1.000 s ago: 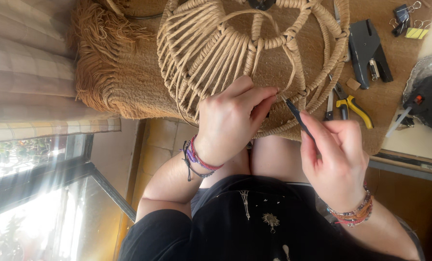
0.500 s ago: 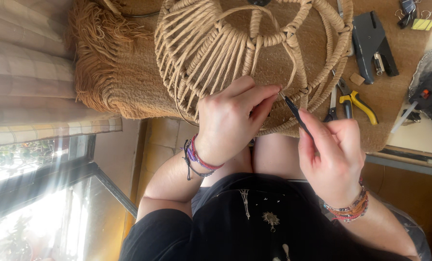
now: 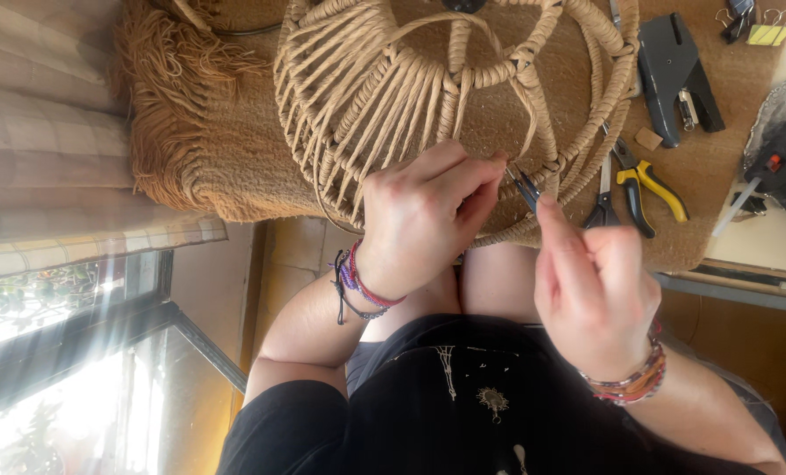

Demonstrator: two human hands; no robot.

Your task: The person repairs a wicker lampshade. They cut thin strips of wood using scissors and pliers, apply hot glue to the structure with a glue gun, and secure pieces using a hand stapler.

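At the near rim of the woven cord basket frame [image 3: 455, 97], where the wrapped ribs meet, I see my left hand [image 3: 424, 215] pinching a strand, fingers closed on it. Thin dark tool [image 3: 525, 186] points up-left into that same spot, long axis slanting back toward my right hand [image 3: 591, 295], which grips it in a closed fist. Hands nearly touch; left is nearer the frame. Yellow-handled pliers [image 3: 644, 189] and black stapler [image 3: 675, 79] lie right on the brown mat [image 3: 235, 167].

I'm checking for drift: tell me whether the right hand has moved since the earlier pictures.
No, barely. The right hand holds its small tool at the same spot on the woven basket's rim, level with the yellow-handled pliers as before.
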